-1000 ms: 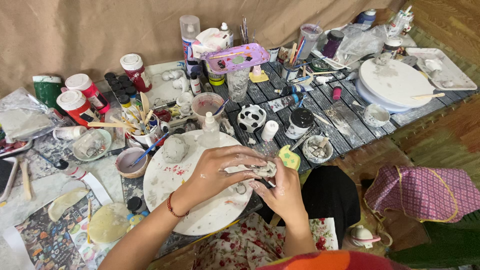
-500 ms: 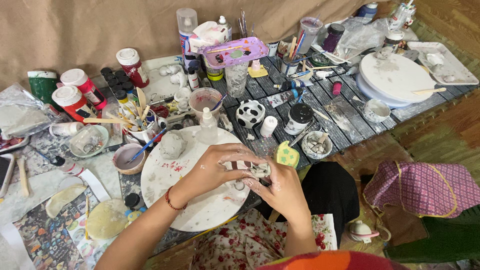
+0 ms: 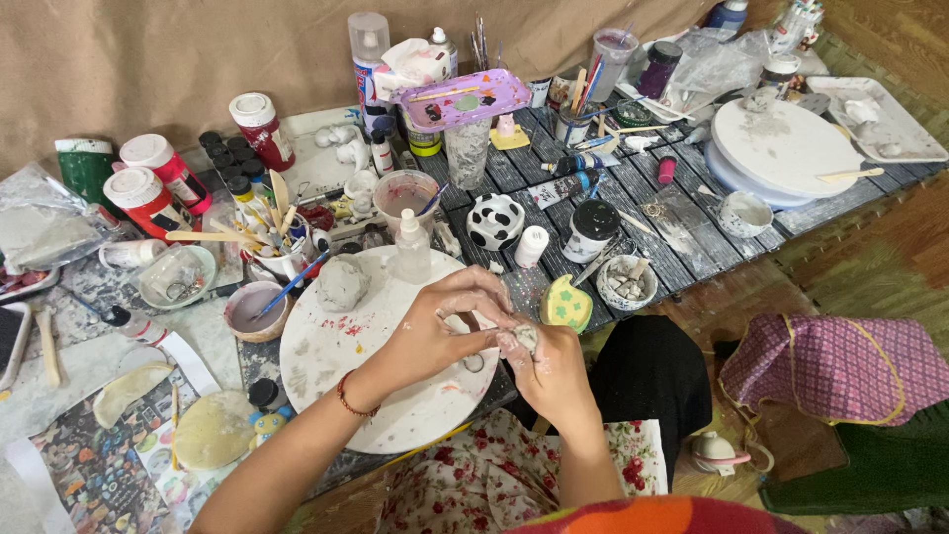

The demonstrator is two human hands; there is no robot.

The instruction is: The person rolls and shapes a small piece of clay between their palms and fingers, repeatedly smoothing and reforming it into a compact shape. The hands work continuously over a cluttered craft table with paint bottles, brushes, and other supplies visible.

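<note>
We pinch a small clay piece (image 3: 525,339) between the fingers of our right hand (image 3: 556,371) and left hand (image 3: 445,321), both closed on it, just above the white round board (image 3: 326,366).

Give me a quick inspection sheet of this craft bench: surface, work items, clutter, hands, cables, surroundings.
Surface: dark slatted board, crowded; round white work board smeared with paint.
Work items: small clay piece pinched between both hands; grey clay lump on the board.
Clutter: red paint bottles, cup of sticks and brushes, cow-patterned pot, pink tray.
Hands: left hand and right hand both on the clay, clay-smeared.
Cables: nothing seen.
Surroundings: brown backdrop, checked pink cloth.
</note>
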